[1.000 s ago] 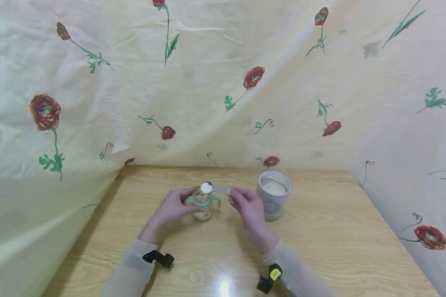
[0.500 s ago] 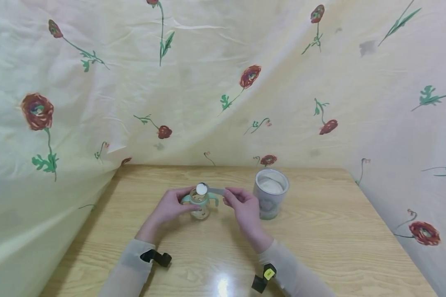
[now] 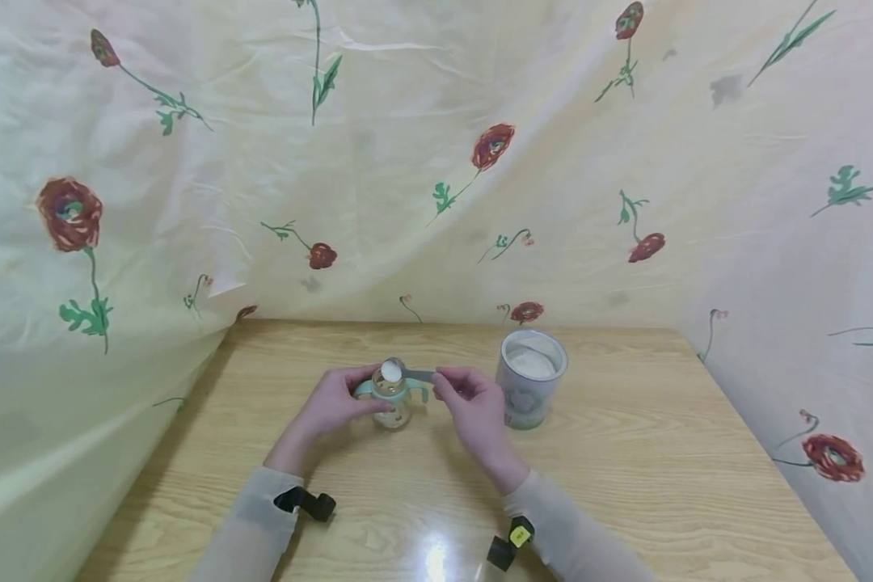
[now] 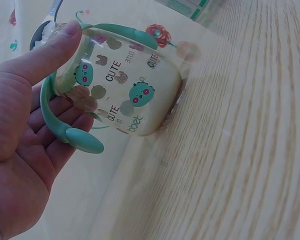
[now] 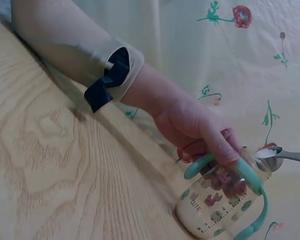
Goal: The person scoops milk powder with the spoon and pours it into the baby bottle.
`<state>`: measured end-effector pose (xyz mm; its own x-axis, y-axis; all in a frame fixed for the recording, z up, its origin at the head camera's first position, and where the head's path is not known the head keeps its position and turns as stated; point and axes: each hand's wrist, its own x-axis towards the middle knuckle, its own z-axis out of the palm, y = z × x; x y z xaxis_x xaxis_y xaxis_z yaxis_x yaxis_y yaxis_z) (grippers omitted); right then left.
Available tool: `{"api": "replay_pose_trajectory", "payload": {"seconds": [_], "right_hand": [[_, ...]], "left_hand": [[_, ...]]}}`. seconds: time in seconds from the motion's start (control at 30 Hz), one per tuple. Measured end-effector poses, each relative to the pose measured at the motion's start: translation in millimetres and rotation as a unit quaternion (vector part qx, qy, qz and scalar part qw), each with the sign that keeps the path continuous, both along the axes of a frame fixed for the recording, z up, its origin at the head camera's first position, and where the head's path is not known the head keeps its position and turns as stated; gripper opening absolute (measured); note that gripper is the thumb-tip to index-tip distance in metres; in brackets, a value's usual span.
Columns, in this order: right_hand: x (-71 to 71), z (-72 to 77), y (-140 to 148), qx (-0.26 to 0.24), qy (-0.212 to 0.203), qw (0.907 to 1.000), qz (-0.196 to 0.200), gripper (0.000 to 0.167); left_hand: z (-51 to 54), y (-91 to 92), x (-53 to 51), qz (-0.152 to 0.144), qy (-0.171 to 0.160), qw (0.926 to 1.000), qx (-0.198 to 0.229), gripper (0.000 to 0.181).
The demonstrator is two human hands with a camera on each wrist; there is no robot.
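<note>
Tub [image 3: 525, 402] upright on the wooden table [image 3: 647, 428], just beside the right hand [image 3: 478, 408]; pale grey, mouth up, white powder [image 3: 529, 364] inside. Bottle [image 4: 132, 95] on the table too, long axis roughly vertical, mouth up; clear, printed "CUTE" with green faces, green two-handled collar; left hand [image 3: 337, 399] grips round it, thumb and fingers on opposite sides. Spoon [image 3: 420, 376] lies crosswise, grey, bowl powder-filled at bottle's mouth; right thumb and fingers pinch its handle end.
</note>
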<state>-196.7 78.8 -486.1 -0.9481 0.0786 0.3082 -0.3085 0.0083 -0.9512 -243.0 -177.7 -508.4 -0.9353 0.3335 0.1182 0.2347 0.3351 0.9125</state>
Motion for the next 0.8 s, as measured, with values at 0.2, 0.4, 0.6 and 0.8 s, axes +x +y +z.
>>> {"api": "replay_pose_trajectory", "payload": {"seconds": [0.2,0.4,0.6,0.8], "right_hand": [[-2.8,-9.2,0,0.079,0.126,0.9888,0.001,0.009],[-8.0,-12.0,6,0.212,0.306,0.9283,-0.005,0.019],[-9.0,-7.6,12,0.303,0.389,0.8701,-0.004,0.023],[-8.4,-5.4,13,0.347,0.441,0.8278,0.001,0.026]], "left_hand": [[1.5,-0.2,1.9,-0.007,0.000,1.0000,-0.001,0.071],[2.2,-0.1,1.8,-0.011,-0.004,0.9999,0.003,0.071],[2.3,-0.7,1.7,-0.010,-0.009,0.9999,0.003,0.071],[0.8,-0.9,0.7,-0.011,-0.009,0.9999,0.005,0.069]]}}
